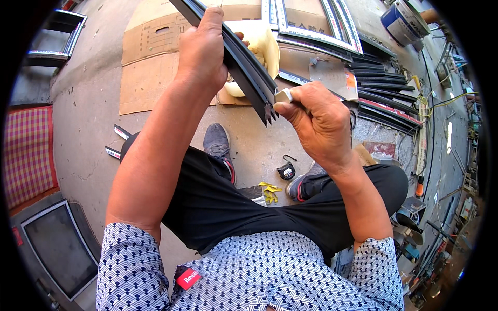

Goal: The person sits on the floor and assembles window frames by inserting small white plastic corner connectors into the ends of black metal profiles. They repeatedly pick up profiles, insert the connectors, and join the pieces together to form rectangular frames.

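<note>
My left hand [203,54] is wrapped round a long black grooved frame profile [245,71], which slants from the upper left down to the middle. Its near end is cut to jagged points and hangs in the air above my feet. At that end, my right hand [324,119] pinches a small pale flat-faced piece [283,96] between thumb and fingers. The piece sits against or just beside the profile's end; whether it enters the profile I cannot tell. Behind the profile is a cream-coloured rounded object [264,44], partly hidden.
Flattened cardboard [148,78] lies ahead, with frame pieces [311,39] on it. Several black profiles [384,85] are stacked at right, below a bucket [404,23]. Between my feet are a tape measure [286,171] and a yellow scrap [270,192]. An orange-handled tool [419,187] lies right.
</note>
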